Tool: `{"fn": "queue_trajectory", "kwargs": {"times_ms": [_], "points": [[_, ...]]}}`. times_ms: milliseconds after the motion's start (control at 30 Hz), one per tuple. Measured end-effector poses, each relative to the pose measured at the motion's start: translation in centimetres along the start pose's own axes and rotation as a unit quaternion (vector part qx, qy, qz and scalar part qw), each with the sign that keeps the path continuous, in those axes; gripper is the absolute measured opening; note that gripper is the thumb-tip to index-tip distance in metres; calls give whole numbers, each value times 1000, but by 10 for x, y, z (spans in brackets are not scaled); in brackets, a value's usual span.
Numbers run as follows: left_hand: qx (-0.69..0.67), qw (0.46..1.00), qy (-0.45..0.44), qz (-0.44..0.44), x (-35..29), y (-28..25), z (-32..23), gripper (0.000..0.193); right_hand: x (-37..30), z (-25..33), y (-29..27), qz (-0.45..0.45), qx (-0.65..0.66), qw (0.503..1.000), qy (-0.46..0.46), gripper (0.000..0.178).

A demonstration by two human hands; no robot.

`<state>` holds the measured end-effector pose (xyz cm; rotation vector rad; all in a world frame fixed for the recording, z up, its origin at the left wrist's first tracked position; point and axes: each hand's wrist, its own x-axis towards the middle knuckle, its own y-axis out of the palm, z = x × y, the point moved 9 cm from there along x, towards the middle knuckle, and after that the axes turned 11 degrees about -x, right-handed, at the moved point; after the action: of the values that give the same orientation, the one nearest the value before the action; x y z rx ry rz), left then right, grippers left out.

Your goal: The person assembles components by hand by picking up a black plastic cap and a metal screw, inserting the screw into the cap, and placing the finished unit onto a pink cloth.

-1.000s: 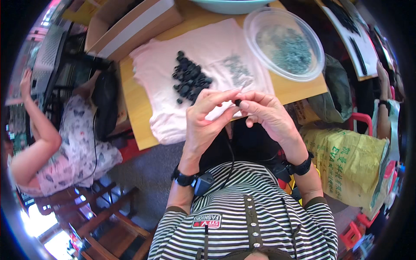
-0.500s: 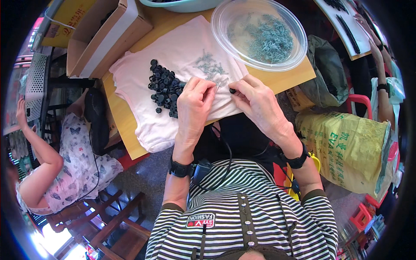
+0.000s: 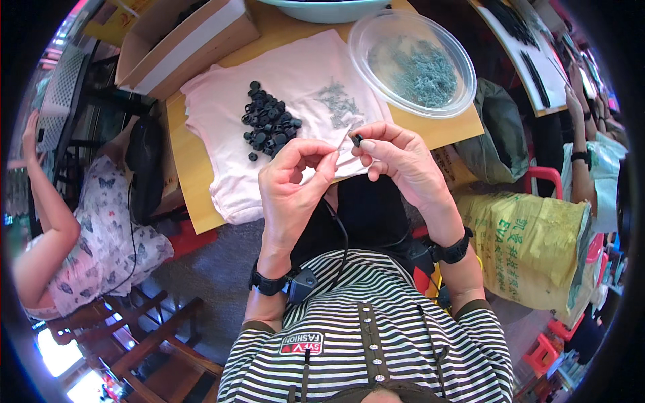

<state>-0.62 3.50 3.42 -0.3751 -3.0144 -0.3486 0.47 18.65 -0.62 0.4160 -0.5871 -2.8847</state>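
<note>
Fingers of the right hand (image 3: 410, 161) are nearly closed, thumb and forefinger pinching a small black piece (image 3: 355, 140); the thumb and forefinger of the left hand (image 3: 289, 185) meet at the tips on a slim pale sliver (image 3: 341, 151), too small to identify. The two sets of fingertips are near each other but apart, with the black piece held up between the hands, above the near edge of a pale pink cloth (image 3: 222, 148). This cloth lies rumpled over a wooden worktop (image 3: 443, 129). On it, beyond the left hand, sits a heap of small black parts (image 3: 267, 121); to the heap's right, slim grey pieces (image 3: 338, 102) lie scattered. Farther right, a round clear tub (image 3: 379, 59) holds a mound of similar grey pieces (image 3: 426, 75). At the far left of the worktop stands an open cardboard box (image 3: 195, 54), and a pale blue-green basin (image 3: 322, 11) rests at the far edge.
</note>
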Motion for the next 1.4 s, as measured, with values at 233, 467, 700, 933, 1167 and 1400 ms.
{"fn": "queue_trajectory", "kwargs": {"times_ms": [233,467,700,933,1167,1400], "points": [[20,999,24,-8,-14,-4,-17,12,-4,-10,27,79,70,994,41,25],[163,980,112,-4,-20,0,-45,12,-9,-12,31,66,13,997,36,24],[285,940,188,8,-27,5,-54,15,-10,-8,35,49,-87,995,11,22],[216,972,88,38,-27,1,-23,14,-13,-19,23,22,-157,986,43,19],[182,978,97,32,-32,-2,-7,17,-10,-29,17,15,-145,989,34,18],[253,962,54,-90,-22,-56,-10,24,-1,37,-32,-106,-141,976,-126,25]]}}
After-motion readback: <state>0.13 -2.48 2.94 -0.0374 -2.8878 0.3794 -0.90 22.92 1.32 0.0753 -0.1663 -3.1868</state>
